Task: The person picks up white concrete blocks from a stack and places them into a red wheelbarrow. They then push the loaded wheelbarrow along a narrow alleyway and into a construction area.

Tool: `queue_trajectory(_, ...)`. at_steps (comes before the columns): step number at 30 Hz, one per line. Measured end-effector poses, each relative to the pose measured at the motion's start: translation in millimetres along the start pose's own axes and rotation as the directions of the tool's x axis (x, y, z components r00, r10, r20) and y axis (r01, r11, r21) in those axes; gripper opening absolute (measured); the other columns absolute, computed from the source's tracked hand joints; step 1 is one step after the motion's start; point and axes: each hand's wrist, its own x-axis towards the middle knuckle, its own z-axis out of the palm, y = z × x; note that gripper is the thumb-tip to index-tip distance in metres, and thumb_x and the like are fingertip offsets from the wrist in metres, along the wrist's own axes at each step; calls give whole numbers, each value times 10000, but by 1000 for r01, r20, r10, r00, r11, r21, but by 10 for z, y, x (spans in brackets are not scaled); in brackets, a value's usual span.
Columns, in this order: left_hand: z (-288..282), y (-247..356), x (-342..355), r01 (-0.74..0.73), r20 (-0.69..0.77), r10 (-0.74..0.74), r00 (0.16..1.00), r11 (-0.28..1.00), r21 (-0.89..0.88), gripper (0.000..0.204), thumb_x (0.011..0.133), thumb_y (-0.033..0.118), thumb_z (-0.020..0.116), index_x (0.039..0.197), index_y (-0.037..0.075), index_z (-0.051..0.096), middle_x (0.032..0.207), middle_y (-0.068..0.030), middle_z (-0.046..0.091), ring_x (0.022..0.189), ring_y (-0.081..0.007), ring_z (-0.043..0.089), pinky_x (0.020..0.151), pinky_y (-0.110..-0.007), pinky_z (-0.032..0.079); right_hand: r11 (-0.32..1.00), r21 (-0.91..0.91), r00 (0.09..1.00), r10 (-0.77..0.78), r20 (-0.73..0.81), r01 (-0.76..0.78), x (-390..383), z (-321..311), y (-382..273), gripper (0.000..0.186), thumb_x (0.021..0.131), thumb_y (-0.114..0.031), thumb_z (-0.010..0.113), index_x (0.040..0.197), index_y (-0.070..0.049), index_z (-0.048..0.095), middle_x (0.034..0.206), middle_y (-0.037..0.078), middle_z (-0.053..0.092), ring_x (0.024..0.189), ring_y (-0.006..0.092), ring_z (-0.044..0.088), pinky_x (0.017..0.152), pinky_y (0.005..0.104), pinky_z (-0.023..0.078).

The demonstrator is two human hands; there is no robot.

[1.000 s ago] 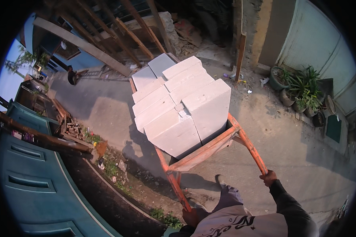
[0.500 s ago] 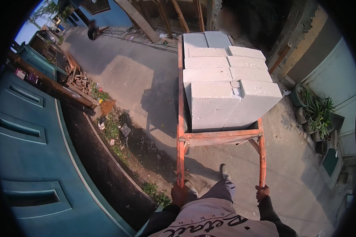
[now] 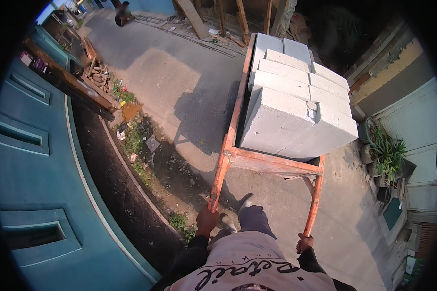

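An orange metal handcart (image 3: 272,160) carries a stack of several white lightweight blocks (image 3: 286,111), with some smoother pale blocks at the far end. My left hand (image 3: 207,222) is closed round the end of the cart's left handle. My right hand (image 3: 304,242) grips the end of the right handle, nearer the bottom right. My feet show between the handles, on the pavement.
A teal wall (image 3: 34,179) and weedy verge line the left, with a woodpile (image 3: 96,72). A person (image 3: 122,17) crouches farther along the lane (image 3: 150,68). Leaning planks (image 3: 192,19) stand beyond the cart; potted plants (image 3: 388,155) and a pale gate border the right.
The cart has swung from a leftward angle to pointing up the lane and slightly right, its load now higher and farther right in view. Both hands stay on the handles.
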Motion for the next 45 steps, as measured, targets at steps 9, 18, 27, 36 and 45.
queue_trajectory(9,-192,112,273,32,-69,-21,997,986,164,414,752,283,743,1062,26,647,981,-248,720,974,-470,683,857,-557,539,986,166,1000,-5,7,4,-116,345,22,241,871,-125,718,945,-87,492,538,-4,438,375,140,445,341,352,362)
queue_trajectory(18,-289,110,576,-37,-76,52,996,980,194,445,725,268,746,1076,10,655,1002,-261,711,998,-476,676,859,-544,532,992,122,999,23,-49,-17,-247,599,8,254,883,-142,702,1061,-68,537,576,9,491,414,139,483,369,346,405)
queue_trajectory(27,-462,14,1014,-112,-40,122,992,973,202,465,770,329,739,1116,25,676,1028,-268,713,1007,-475,678,870,-556,535,987,163,996,26,-87,-11,-347,988,27,346,876,-141,715,1172,-52,561,586,4,500,419,130,482,371,334,404)
queue_trajectory(36,-694,-44,1321,-178,13,178,984,975,132,475,753,293,773,1137,38,659,1037,-253,708,1031,-469,670,882,-540,534,970,237,989,79,-123,-48,-595,1332,-21,353,862,-107,732,1163,-48,558,581,7,484,413,130,468,363,333,388)
queue_trajectory(45,-695,-26,1242,-165,37,163,986,985,49,529,746,311,785,1164,20,641,1076,-258,700,1055,-455,672,892,-526,536,969,242,991,82,-104,-55,-512,1269,101,353,856,-101,738,1151,-50,552,586,8,488,413,138,468,363,347,394)
